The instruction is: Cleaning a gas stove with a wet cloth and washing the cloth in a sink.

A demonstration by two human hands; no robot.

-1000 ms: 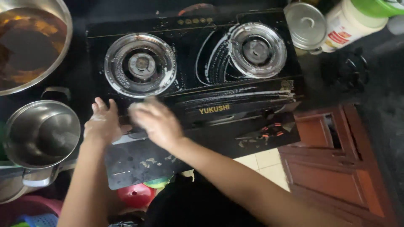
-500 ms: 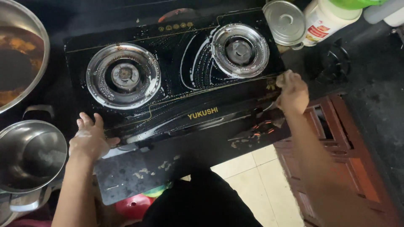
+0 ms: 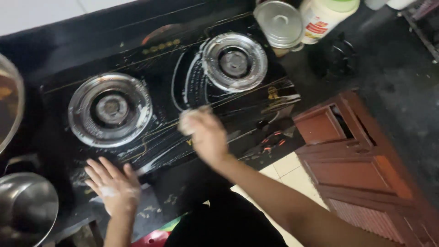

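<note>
A black glass two-burner gas stove (image 3: 164, 59) lies on a dark counter, streaked with white soapy foam. Its left burner ring (image 3: 109, 109) and right burner ring (image 3: 234, 61) are bare, without pot supports. My left hand (image 3: 112, 185) rests flat with fingers spread on the stove's front left corner. My right hand (image 3: 206, 135) is over the middle front of the glass, blurred by motion, closed on a small pale scrubbing pad (image 3: 186, 120) that touches the surface.
A steel pot (image 3: 25, 208) stands at the lower left and a large bowl's rim (image 3: 9, 107) shows at the left edge. A lidded steel tin (image 3: 280, 23) and a white plastic jar (image 3: 327, 16) stand behind the stove. A brown wooden cabinet (image 3: 361, 169) is at right.
My right hand has swept from the stove's right front edge back to the middle of the glass. My left hand stays pressed on the front left corner. The view shifted closer.
</note>
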